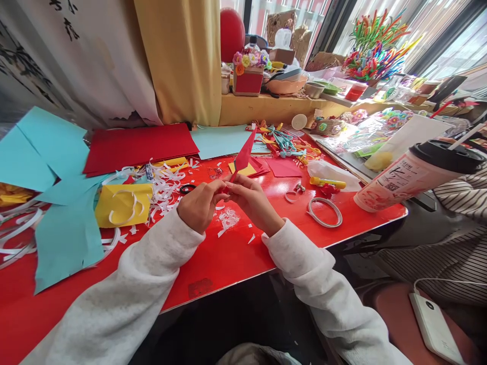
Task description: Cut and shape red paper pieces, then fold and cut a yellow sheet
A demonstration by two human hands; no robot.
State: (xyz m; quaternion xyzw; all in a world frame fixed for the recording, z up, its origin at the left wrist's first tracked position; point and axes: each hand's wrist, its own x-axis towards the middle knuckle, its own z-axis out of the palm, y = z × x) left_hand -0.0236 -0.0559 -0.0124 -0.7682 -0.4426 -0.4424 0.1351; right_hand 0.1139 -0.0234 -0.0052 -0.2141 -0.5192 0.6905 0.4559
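Observation:
My left hand (200, 203) and my right hand (253, 200) meet above the red table (228, 258), both in white sleeves. Together they pinch the lower end of a folded red paper piece (243, 156), whose pointed tip stands up and away from me. Fingers of both hands are closed on it. White paper scraps (228, 219) lie on the table just under the hands. A small black ring (186, 189) lies left of my left hand.
Teal sheets (41, 152), red card (139, 144) and a yellow sheet (124, 203) with white strips lie at left. A tape roll (325, 212), a glue stick (327, 182) and a lidded drink cup (414, 172) sit at right. A person in a striped sleeve (462, 195) sits at the right.

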